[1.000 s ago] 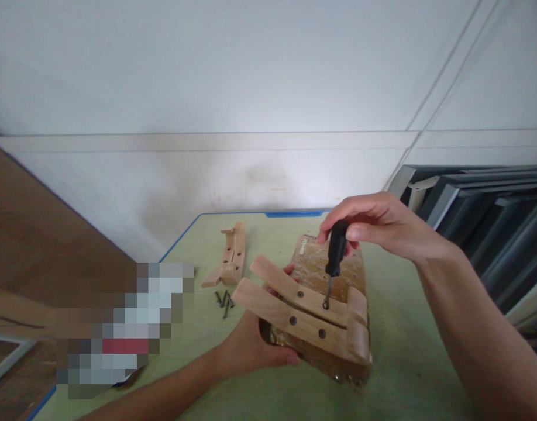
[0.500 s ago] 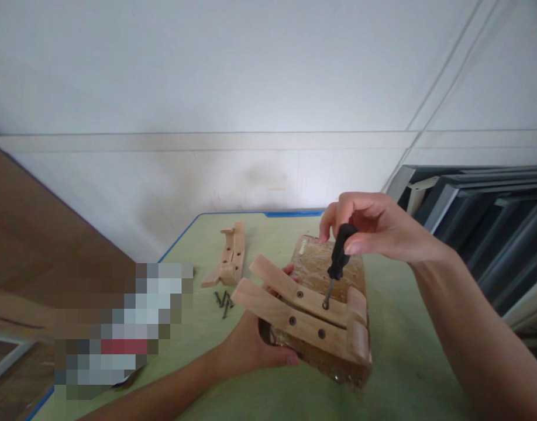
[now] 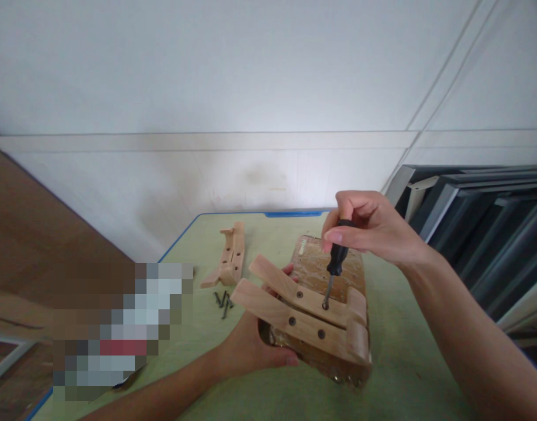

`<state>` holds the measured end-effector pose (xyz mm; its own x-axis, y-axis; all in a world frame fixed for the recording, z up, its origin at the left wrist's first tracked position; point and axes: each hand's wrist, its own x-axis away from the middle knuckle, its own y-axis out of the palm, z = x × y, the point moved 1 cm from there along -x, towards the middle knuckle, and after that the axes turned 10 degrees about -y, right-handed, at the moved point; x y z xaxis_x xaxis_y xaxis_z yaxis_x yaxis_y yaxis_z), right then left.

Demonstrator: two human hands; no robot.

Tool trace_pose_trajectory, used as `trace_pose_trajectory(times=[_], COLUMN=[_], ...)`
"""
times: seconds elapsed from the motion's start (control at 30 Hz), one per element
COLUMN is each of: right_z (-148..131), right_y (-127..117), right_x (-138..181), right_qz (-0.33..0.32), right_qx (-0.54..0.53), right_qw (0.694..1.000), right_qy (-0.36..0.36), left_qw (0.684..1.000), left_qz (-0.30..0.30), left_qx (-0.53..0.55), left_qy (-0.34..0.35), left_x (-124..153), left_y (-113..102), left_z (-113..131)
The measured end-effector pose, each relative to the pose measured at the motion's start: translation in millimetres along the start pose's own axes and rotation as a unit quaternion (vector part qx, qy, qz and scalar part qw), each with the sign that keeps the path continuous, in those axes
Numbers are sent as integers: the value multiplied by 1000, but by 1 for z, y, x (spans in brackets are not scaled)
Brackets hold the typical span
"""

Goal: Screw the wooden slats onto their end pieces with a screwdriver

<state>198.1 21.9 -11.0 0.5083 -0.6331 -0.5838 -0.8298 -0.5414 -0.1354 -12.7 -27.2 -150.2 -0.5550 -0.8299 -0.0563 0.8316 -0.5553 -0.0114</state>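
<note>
Rotating slightly, our right hand [image 3: 376, 231] stayed closed on the black-handled screwdriver [image 3: 337, 260], tip in a dark screw [image 3: 325, 305]; our left hand [image 3: 247, 349] clasped the pale slatted wooden assembly [image 3: 306, 327] on the green table [image 3: 400, 356].

A plain workshop or assembly room; a green bench [image 3: 404, 356] with a blue edge carries a separate wooden part [image 3: 231, 257] and loose dark screws [image 3: 223, 302]; a screwdriver [image 3: 337, 258] stands on a screwed wooden assembly [image 3: 301, 324]; dark frames [image 3: 492, 234] stand stacked by the bare white wall [image 3: 251, 70]
</note>
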Motion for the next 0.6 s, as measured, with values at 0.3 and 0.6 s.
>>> trace_pose_trajectory(times=[0.3, 0.6], right_z=[-2, -2], right_y=[-3, -11], right_x=[0, 4], right_qz=[-68, -132], right_qx=[-36, -40], right_qw=[997, 990], right_qy=[20, -2], left_qw=[1000, 999], left_qz=[-23, -19], left_qx=[16, 17], left_qy=[-9, -21], left_x=[0, 1], left_y=[0, -1], left_z=[-1, -1])
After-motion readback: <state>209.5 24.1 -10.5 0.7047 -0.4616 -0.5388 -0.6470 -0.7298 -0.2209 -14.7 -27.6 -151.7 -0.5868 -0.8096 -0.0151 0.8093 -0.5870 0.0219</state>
